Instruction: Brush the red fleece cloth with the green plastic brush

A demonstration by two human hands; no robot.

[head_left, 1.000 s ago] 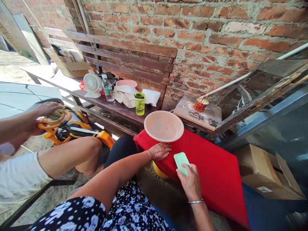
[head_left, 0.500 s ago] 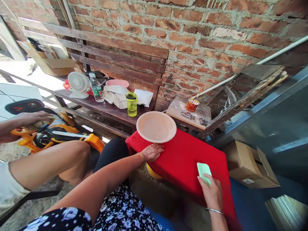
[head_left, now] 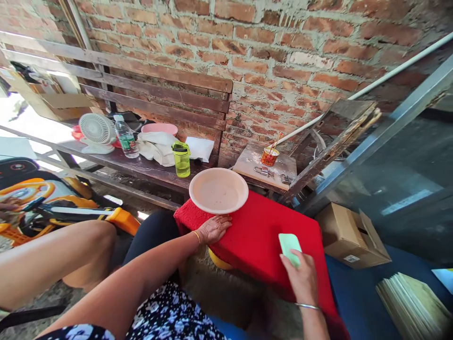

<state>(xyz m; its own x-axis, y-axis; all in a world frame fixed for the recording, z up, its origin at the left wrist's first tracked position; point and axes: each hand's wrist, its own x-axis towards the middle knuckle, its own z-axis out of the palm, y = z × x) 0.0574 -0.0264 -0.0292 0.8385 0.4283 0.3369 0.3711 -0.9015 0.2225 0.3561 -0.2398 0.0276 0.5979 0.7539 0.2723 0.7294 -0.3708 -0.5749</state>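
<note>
My left hand (head_left: 214,229) lies flat on the red cloth (head_left: 262,226) at the near edge of the table, fingers stretched out and holding nothing. Just beyond its fingertips stands a shallow pale pink basin (head_left: 218,191) with a few dark specks inside. My right hand (head_left: 303,274) grips a mint-green flat rectangular object (head_left: 290,248) with rounded corners, thumb on one side and fingers on the other. It is over the right part of the red cloth. The fingers cover its lower end, and its kind is unclear.
On the wooden bench (head_left: 148,171) are a white fan (head_left: 97,130), a water bottle (head_left: 126,137) and a green cup (head_left: 181,160). A small stand (head_left: 244,165) holds a noodle cup (head_left: 270,156) and padlocks (head_left: 264,171). Another person's leg (head_left: 71,245) is at left; a cardboard box (head_left: 350,236) at right.
The whole view has swung right, so things sit farther left in the picture. The other person's hand at the left has mostly left view. My hands keep much the same poses.
</note>
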